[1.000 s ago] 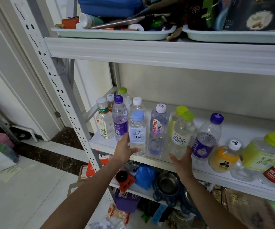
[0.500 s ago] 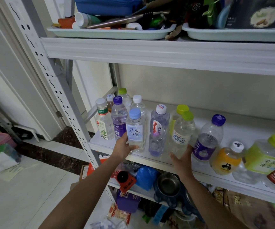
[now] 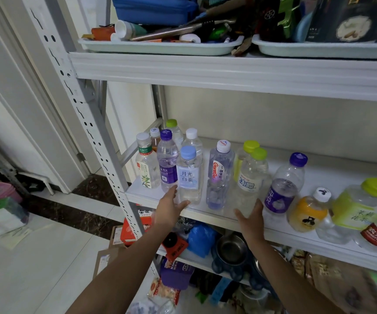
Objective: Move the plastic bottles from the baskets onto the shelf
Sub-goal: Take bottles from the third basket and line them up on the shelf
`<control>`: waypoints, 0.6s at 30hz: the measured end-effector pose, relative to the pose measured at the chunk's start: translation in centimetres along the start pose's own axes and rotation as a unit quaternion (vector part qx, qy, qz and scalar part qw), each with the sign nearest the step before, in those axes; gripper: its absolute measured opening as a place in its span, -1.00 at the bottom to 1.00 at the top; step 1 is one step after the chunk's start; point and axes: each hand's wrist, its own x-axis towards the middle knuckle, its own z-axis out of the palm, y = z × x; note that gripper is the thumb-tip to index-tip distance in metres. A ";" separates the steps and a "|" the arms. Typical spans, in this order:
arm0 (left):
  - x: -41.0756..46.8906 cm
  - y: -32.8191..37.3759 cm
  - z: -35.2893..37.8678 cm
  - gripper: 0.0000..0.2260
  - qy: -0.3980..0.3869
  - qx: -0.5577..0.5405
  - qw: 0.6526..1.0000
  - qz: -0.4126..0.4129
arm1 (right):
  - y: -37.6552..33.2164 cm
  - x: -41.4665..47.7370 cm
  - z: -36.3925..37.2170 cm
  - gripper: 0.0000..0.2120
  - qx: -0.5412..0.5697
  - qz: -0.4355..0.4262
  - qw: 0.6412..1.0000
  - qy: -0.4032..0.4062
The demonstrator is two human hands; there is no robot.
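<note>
Because the shelf (image 3: 332, 171) is crowded up to its front lip, your left hand (image 3: 171, 207) lays spread fingers against the base of the blue-capped bottle (image 3: 188, 177). Your right hand (image 3: 251, 217) loosely cups the green-capped bottle (image 3: 252, 177), fingers parted. I'd judge you're steadying both upright in the row. Above sit trays (image 3: 160, 47) of clutter; pale floor tiles (image 3: 35, 257) lie below left.

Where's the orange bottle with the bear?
Head view: the orange bottle stands on the middle shelf, right side, between a purple-capped bottle and the green-lidded jug.
</note>
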 end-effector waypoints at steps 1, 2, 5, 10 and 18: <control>-0.6 -0.5 -0.2 -0.38 0.000 0.047 0.999 0.014 | 0.0 -0.7 -0.1 -0.28 -0.008 0.001 1.000 0.004; -1.2 -1.1 -0.5 -0.34 -0.001 0.094 0.995 0.030 | 0.1 -1.7 -0.1 -0.29 -0.016 -0.004 1.000 0.015; -3.0 -3.0 -1.6 -0.23 -0.019 0.242 0.968 0.063 | 1.4 -5.5 -0.2 -0.35 -0.057 -0.068 0.993 0.077; -7.7 -7.6 -4.9 -0.18 -0.021 0.397 0.916 0.057 | 4.8 -10.4 1.9 -0.27 -0.272 -0.234 0.922 -0.144; -23.0 -15.3 -15.4 -0.27 0.119 0.438 0.862 -0.228 | 1.7 -14.3 15.8 -0.06 -0.373 -0.431 0.691 -0.445</control>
